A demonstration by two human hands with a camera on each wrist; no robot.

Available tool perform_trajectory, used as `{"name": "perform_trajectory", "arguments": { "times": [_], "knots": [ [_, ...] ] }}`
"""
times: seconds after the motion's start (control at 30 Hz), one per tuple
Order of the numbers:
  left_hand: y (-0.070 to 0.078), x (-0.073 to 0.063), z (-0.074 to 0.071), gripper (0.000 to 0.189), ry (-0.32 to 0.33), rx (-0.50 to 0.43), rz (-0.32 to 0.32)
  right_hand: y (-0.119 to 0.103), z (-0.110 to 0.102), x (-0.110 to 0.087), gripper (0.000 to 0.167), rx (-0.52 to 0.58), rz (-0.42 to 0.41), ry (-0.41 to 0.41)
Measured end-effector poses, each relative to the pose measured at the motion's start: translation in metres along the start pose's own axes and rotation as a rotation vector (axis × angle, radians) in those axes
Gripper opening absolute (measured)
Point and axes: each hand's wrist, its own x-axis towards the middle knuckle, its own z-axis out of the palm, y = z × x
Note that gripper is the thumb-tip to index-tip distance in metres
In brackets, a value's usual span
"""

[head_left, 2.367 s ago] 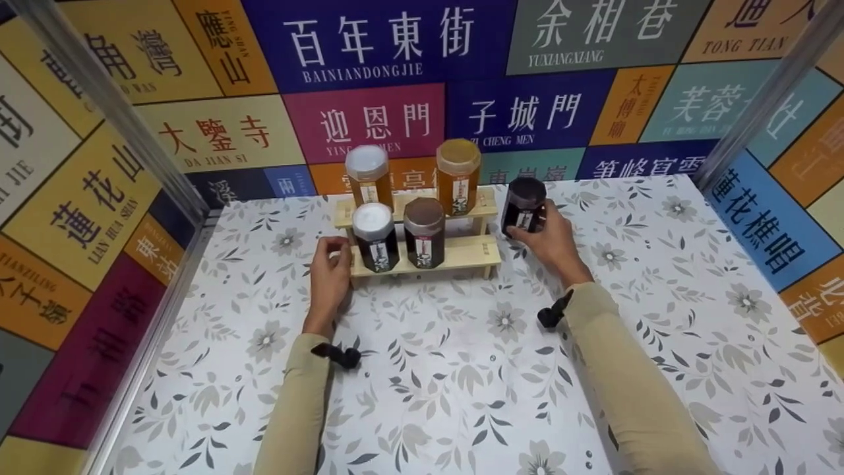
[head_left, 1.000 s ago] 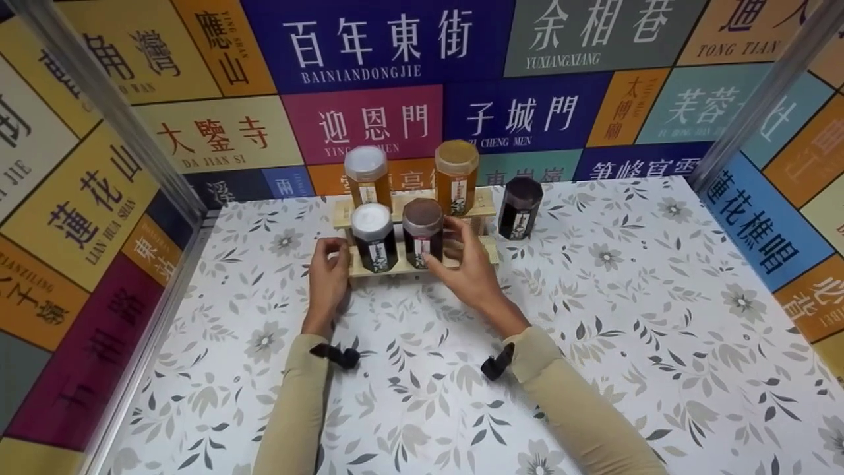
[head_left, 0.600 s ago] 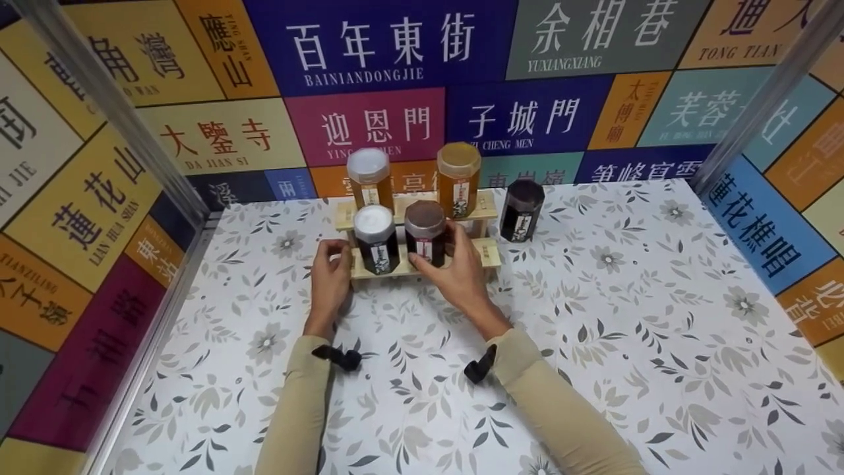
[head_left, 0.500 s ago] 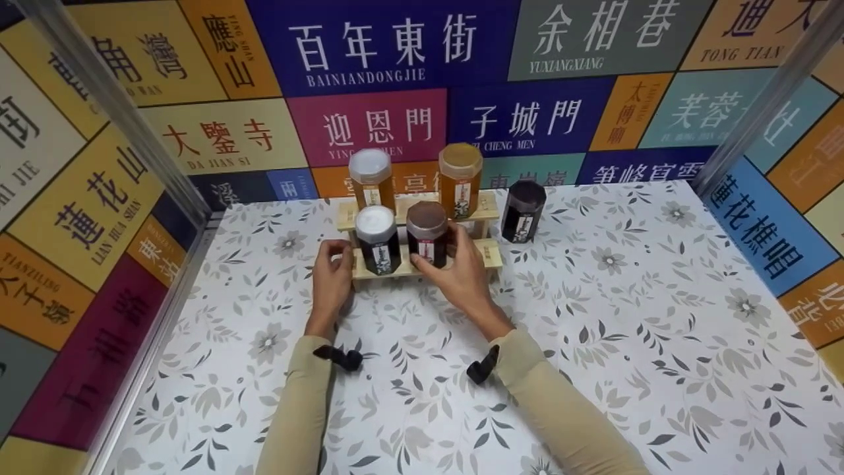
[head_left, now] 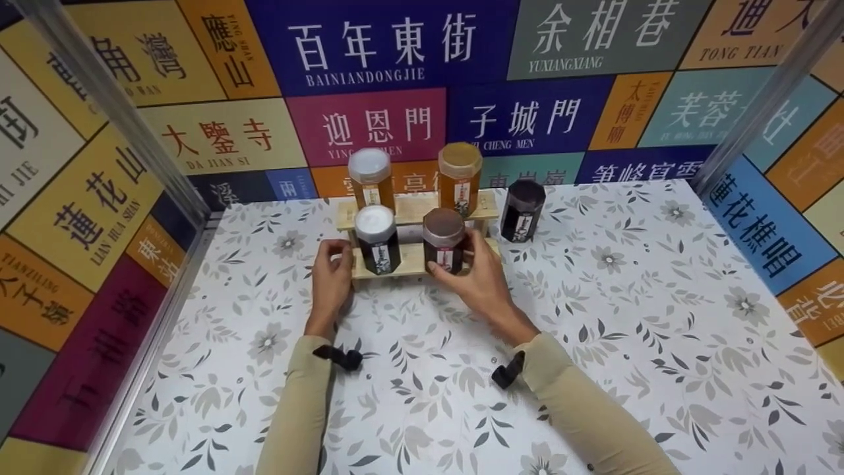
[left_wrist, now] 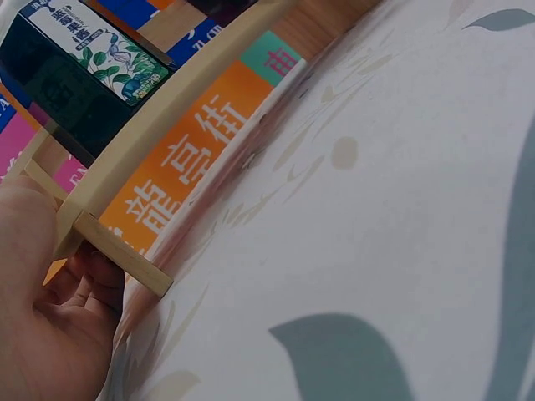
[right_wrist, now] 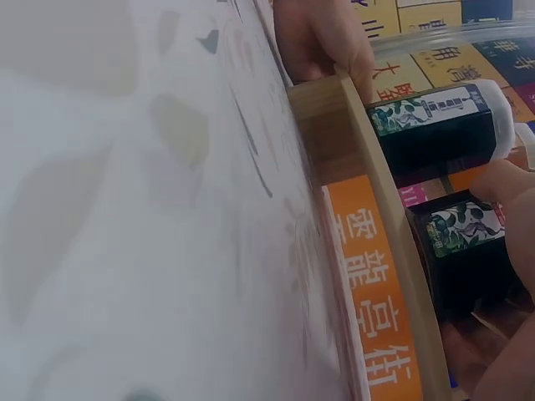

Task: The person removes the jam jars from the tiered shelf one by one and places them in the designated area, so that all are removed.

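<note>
- Nearest us, we see two tan sleeves (head_left: pixel 297 402) reaching over a white table (head_left: pixel 422 422) printed with grey leaves and flowers, a black device (head_left: pixel 509 371) strapped at each wrist.
- Farther in, we find the left hand (head_left: pixel 331 274) gripping the left end of a two-step wooden stand (head_left: pixel 411 258), its fingers curled in at the end leg.
- We see the right hand (head_left: pixel 484 277) pinching the brown-lidded jar (head_left: pixel 443 227), thumb in front, fingers at its right side; the jar is upright at the front step, right of its middle, but we cannot tell whether its base touches the wood.
- Beside it, to the left, we have a dark jar with a white lid (head_left: pixel 377 237) standing on the front step.
- On the higher back step we see two amber jars, the pale-lidded one (head_left: pixel 370 178) left and the yellow-lidded one (head_left: pixel 459 168) right.
- Just right of the stand, a black-lidded jar (head_left: pixel 523 211) stands on the table.
- Behind everything, we face a wall (head_left: pixel 369 49) of coloured, lettered panels.
</note>
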Motion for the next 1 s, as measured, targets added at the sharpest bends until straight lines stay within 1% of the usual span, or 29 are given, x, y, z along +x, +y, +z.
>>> {"name": "perform_trajectory", "arguments": {
  "times": [0.2, 0.47, 0.57, 0.7, 0.83, 0.9, 1.0],
  "knots": [
    [-0.003, 0.0, -0.002, 0.025, 0.0, 0.001, 0.019, 0.012, -0.02, -0.003, 0.075, -0.004, -0.044, 0.024],
    [-0.003, 0.001, -0.002, 0.019, -0.007, 0.015, 0.015, 0.028, -0.053, -0.006, 0.079, -0.035, -0.048, 0.095],
    [-0.002, 0.001, -0.001, 0.02, -0.017, 0.016, 0.006, 0.035, -0.068, -0.006, 0.076, -0.043, -0.049, 0.127],
    [-0.001, 0.001, -0.001, 0.021, -0.023, 0.027, -0.015, 0.044, -0.087, -0.004, 0.07, -0.048, -0.027, 0.169],
    [0.0, 0.0, -0.002, 0.021, -0.023, 0.027, -0.036, 0.053, -0.105, 0.0, 0.067, -0.043, 0.005, 0.201],
    [0.0, 0.0, -0.003, 0.021, -0.021, 0.028, -0.041, 0.058, -0.113, 0.002, 0.066, -0.045, 0.03, 0.214],
    [0.001, 0.0, -0.002, 0.021, -0.023, 0.026, -0.04, 0.066, -0.126, 0.003, 0.069, -0.064, 0.092, 0.225]
  ]
}}
